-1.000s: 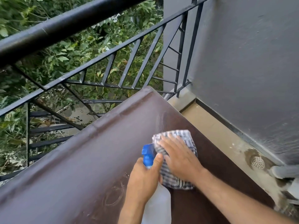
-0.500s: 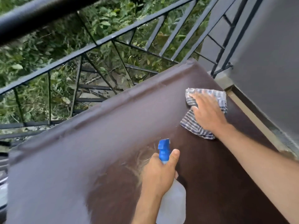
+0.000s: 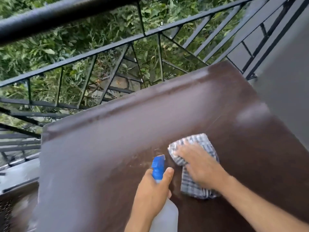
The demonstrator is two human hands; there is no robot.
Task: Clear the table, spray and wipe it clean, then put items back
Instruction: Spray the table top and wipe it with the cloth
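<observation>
A dark brown table (image 3: 117, 148) fills most of the view, its top streaked with damp smears. My left hand (image 3: 150, 196) grips a translucent spray bottle (image 3: 167, 216) with a blue nozzle, thumb beside the trigger head, held just above the table's near middle. My right hand (image 3: 199, 166) presses flat on a blue-and-white checked cloth (image 3: 195, 188) that lies crumpled on the tabletop right of the nozzle. Nothing else stands on the table.
A black metal railing (image 3: 117, 44) runs along the table's far edge, with green foliage beyond and below it. A grey wall (image 3: 284, 72) rises close to the table's right side. A strip of balcony floor (image 3: 18, 173) shows at the left.
My right hand has dragged the cloth back from the far right corner toward the table's middle, ending next to the spray nozzle. The left hand keeps its hold on the bottle.
</observation>
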